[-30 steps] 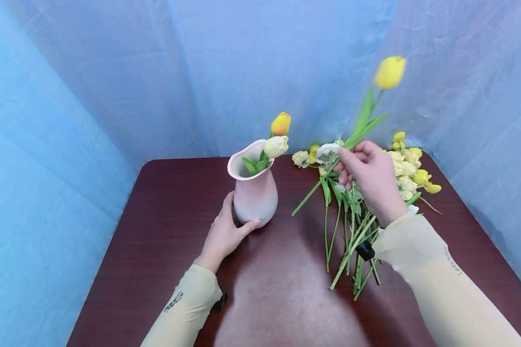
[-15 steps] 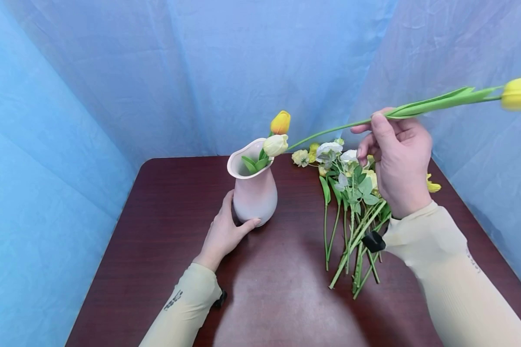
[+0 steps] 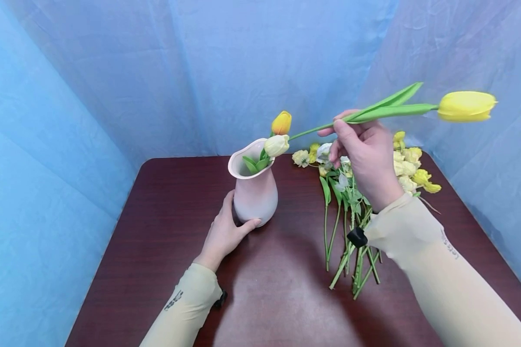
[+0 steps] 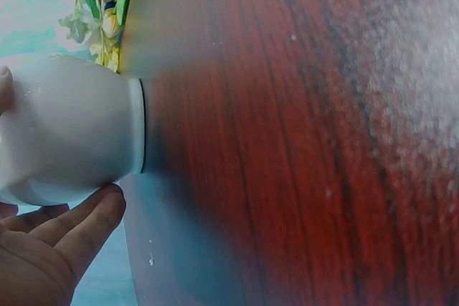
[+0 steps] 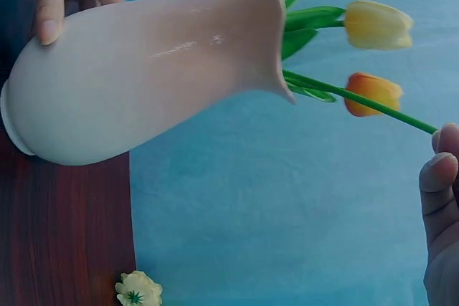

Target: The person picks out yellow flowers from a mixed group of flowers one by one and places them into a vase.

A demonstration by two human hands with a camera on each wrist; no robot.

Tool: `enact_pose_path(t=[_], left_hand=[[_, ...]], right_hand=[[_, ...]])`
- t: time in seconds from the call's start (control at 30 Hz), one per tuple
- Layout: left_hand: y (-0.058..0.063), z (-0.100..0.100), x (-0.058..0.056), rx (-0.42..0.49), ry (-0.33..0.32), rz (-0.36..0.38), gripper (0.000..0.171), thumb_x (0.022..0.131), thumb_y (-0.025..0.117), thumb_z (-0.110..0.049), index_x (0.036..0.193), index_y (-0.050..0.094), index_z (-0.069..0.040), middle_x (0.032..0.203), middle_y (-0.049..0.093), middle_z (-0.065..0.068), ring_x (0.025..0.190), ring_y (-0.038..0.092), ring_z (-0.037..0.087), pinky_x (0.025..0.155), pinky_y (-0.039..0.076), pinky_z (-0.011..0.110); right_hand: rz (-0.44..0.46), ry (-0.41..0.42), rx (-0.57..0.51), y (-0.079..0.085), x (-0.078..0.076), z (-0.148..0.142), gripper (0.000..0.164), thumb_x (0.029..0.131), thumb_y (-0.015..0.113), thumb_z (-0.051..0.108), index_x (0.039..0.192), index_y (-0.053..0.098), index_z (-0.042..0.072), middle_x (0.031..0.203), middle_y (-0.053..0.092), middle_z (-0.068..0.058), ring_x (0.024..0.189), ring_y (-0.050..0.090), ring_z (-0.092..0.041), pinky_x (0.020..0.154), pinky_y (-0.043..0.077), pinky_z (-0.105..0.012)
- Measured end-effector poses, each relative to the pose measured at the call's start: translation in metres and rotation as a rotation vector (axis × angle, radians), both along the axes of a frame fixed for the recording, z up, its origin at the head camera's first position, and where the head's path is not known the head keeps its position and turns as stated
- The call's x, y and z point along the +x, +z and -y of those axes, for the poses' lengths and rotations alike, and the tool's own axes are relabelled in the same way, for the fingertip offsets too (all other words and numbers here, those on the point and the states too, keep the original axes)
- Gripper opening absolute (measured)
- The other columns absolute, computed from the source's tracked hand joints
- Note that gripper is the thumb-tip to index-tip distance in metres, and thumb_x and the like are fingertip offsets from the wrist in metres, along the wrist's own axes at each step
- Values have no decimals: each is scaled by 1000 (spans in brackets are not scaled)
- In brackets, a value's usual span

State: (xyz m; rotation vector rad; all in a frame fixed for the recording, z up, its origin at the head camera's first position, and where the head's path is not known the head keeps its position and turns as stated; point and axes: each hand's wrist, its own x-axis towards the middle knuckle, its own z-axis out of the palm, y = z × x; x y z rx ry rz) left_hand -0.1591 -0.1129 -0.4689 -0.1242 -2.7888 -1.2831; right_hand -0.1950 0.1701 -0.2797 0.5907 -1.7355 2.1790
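Observation:
A pale pink-and-grey vase (image 3: 255,197) with a wavy rim stands on the table, holding an orange-yellow tulip (image 3: 281,123) and a cream tulip (image 3: 276,145). My left hand (image 3: 224,234) grips the vase low on its side, thumb in front. Up to the right of it, my right hand (image 3: 366,154) pinches the green stem of a yellow tulip (image 3: 466,106) between thumb and fingers. That tulip lies nearly level, bloom to the right. In the right wrist view its stem (image 5: 391,111) runs to the vase's mouth, where its end is hidden.
Loose flowers lie on the right of the dark red table (image 3: 178,202), with green stems (image 3: 358,270) toward the front and yellow blooms (image 3: 421,177) at the back. A blue curtain (image 3: 243,58) surrounds the table.
My right hand swung right, turning the tulip from upright to nearly level, then came back left, bringing the stem to the vase's mouth. The left hand and vase stayed in place.

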Motion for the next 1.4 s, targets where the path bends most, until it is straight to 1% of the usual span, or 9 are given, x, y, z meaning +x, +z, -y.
enact_pose_path(t=[0.13,0.3,0.47,0.67,0.87,1.03,1.23,1.3,1.4], left_hand=[[0,0,1,-2,1,6,97,73,69,-69,148,16,-39,139,46,1,118,50,22,94,45,52],[2,1,1,-5,2,11,98,73,68,-70,149,15,-39,140,45,1,119,50,23,94,44,53],[2,2,1,-3,0,10,98,73,68,-70,149,15,-39,140,45,1,120,49,23,94,44,53],[1,1,2,6,-6,8,96,74,69,-67,149,15,-39,139,45,0,119,49,21,94,44,52],[2,2,3,3,-2,4,96,74,69,-68,148,15,-39,140,44,-1,120,49,21,95,44,52],[2,3,2,1,0,3,96,74,69,-68,148,15,-39,140,44,-1,120,49,21,95,44,52],[0,3,2,-1,-1,0,97,73,67,-70,149,14,-39,141,44,0,120,49,21,95,44,52],[0,3,2,-1,-3,-2,97,74,67,-70,149,14,-39,140,44,0,120,49,21,94,44,52],[0,3,3,0,-5,-1,97,74,68,-69,149,14,-40,140,44,0,120,49,21,94,45,52]], right_hand=[[14,-2,148,2,2,9,22,96,61,12,107,58,-7,93,69,-22,49,54,-26,41,47,-29],[57,3,310,15,10,26,19,97,59,15,107,59,-1,92,69,-22,52,54,-28,45,48,-27],[59,21,406,26,16,39,16,99,57,15,107,60,2,86,66,-21,53,54,-30,46,49,-29],[3,12,400,30,20,42,15,99,57,13,105,60,1,82,64,-22,53,54,-31,46,49,-29],[4,22,375,24,9,34,20,99,56,18,104,57,-1,81,64,-22,52,54,-33,46,49,-31],[12,6,449,20,2,32,24,100,54,25,102,56,1,83,65,-18,53,56,-33,47,50,-33],[-5,-18,570,29,14,44,18,101,53,20,104,58,3,81,65,-16,54,56,-33,47,50,-32],[-25,-23,545,33,19,47,16,101,53,16,104,57,1,80,64,-20,53,55,-34,46,49,-31],[-57,-39,436,39,23,48,13,100,53,11,101,57,-1,78,63,-23,52,54,-33,46,48,-30]])
